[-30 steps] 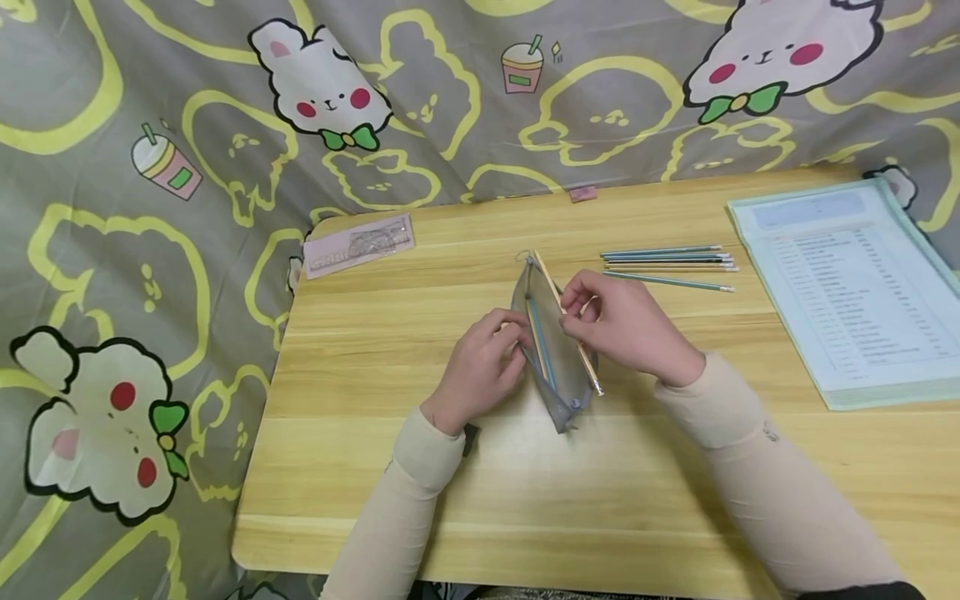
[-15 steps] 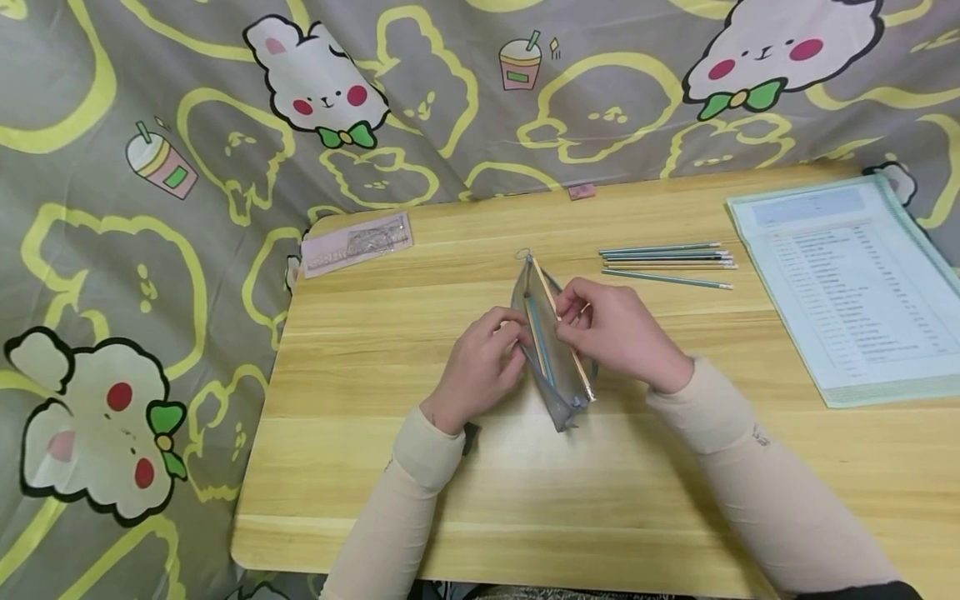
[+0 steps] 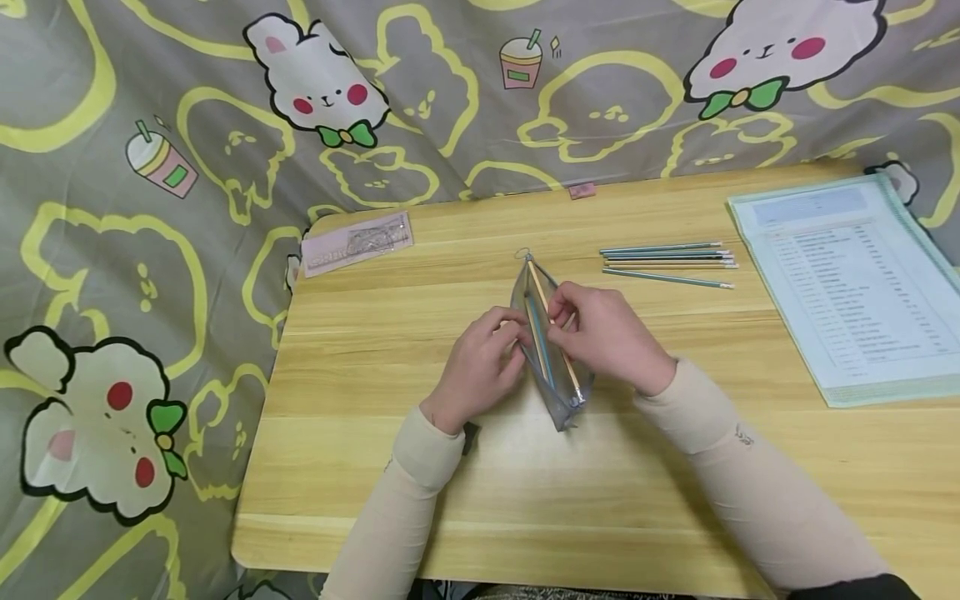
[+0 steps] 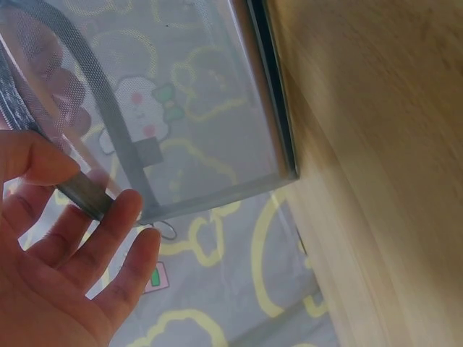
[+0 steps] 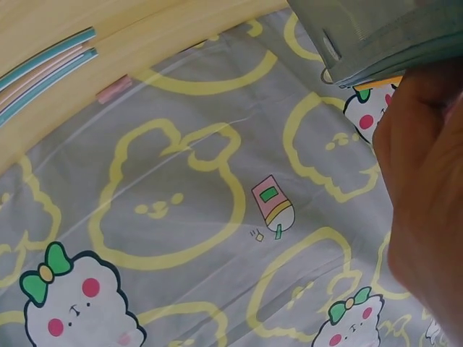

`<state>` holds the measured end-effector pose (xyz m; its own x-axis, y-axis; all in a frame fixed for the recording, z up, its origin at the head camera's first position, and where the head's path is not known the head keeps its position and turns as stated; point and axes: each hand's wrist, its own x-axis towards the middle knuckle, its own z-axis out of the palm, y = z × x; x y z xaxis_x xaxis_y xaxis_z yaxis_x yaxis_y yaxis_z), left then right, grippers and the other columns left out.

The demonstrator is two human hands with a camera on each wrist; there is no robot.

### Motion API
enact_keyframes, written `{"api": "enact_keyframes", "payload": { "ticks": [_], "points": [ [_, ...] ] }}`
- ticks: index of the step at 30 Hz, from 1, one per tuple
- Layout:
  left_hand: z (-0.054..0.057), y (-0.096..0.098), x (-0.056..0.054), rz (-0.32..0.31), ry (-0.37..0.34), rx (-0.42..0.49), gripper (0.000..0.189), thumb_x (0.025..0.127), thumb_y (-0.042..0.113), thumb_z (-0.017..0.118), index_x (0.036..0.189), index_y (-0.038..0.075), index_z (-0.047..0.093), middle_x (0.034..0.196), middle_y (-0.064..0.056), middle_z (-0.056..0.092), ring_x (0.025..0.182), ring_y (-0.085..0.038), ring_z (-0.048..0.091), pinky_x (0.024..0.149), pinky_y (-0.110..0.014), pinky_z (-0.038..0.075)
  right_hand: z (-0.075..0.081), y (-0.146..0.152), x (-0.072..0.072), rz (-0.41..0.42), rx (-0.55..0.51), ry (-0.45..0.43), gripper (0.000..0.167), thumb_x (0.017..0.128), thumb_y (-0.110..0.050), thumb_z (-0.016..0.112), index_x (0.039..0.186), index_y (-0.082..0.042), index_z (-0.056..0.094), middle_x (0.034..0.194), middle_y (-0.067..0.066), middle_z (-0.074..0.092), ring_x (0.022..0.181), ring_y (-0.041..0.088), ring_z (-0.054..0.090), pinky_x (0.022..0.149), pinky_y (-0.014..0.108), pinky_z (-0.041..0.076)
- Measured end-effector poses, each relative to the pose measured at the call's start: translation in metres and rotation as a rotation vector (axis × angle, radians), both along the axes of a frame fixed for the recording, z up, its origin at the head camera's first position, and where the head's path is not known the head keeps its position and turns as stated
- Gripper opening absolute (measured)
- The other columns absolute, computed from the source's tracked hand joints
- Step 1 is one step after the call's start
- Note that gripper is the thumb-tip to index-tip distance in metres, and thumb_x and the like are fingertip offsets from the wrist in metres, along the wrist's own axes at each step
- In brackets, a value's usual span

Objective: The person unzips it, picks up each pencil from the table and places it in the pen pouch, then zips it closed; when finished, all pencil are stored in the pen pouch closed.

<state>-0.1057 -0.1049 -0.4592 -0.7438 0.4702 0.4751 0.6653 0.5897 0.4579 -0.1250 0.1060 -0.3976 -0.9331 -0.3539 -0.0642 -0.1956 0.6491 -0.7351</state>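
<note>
A wood-coloured pencil (image 3: 541, 292) is lying lengthwise along the open mouth of a grey mesh pouch (image 3: 558, 408), its white-tipped end pointing toward the person and its other end reaching the pouch's far corner. The right hand (image 3: 607, 335) is coming over it from the right, thumb and forefinger pinching it near its middle, so that both ends are showing beyond the fingertips. How deep it is sitting cannot be told, though in the left wrist view it is showing through the mesh.

The left hand (image 3: 480, 362) is gripping the pouch's zipped edge between thumb and fingers, on the opposite side from the right hand, well apart from the held pencil. Between the two hands, a blue pencil (image 3: 543, 344) and another wood-coloured one are lying side by side inside the pouch.

Farther out on the worktop (image 3: 360, 467), a row of pencils (image 3: 667, 257) is lying beyond the right hand, with a single green pencil (image 3: 667, 279) just beside it. A printed booklet (image 3: 862, 292) is resting at the right, a pink packet (image 3: 357, 243) at the far left, and a small pink block (image 3: 582, 191) is sitting near the patterned curtain (image 3: 615, 108).
</note>
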Motion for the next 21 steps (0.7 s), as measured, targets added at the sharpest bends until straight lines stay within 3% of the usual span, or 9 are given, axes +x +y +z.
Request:
{"api": "enact_keyframes", "payload": {
  "ticks": [21],
  "points": [
    [0.0,0.0009,0.0012,0.006,0.01,-0.003,0.009,0.089,-0.001,0.066,0.093,0.006,0.068,0.118,-0.011,0.071,0.104,-0.025,0.071,0.091,-0.037,0.06,0.0002,-0.0074,-0.0009,-0.008,0.05,0.062,0.007,0.091,-0.006,0.07,0.096,-0.004,0.066,0.089,0.01,0.073,0.075,0.02,0.066,0.061,0.029,0.058]
  ]
}}
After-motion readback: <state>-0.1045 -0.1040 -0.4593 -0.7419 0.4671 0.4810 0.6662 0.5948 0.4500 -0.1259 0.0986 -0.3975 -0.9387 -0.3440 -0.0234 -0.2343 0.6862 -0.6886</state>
